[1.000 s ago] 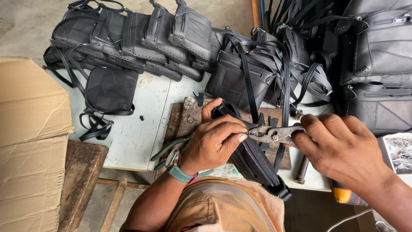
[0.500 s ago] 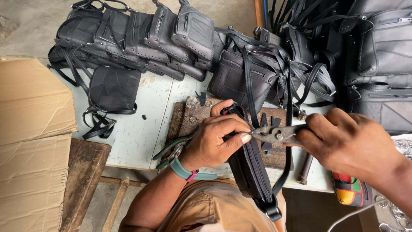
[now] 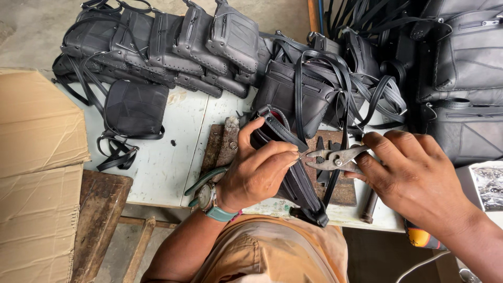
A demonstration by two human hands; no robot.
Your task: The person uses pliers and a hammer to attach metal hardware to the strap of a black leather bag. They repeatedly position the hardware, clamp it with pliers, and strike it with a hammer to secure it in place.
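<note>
My left hand [image 3: 257, 170] grips a black leather bag [image 3: 301, 183] that stands on edge over the near part of the pale workbench [image 3: 167, 157]. Its fingertips pinch the bag's top edge by the strap. My right hand [image 3: 414, 178] holds metal pliers [image 3: 332, 159], whose jaws point left and meet the bag right at my left fingertips. A watch with a teal band sits on my left wrist. A worn wooden block [image 3: 220, 147] lies under the bag.
A row of finished black bags [image 3: 173, 42] is stacked at the back left; one small bag [image 3: 135, 107] lies alone. More bags and loose straps [image 3: 367, 89] pile up at the back right. A cardboard box [image 3: 36, 173] stands at the left.
Both hands have kept their grips. The bag has tilted slightly and the pliers' jaws have closed in on its edge at my left fingertips.
</note>
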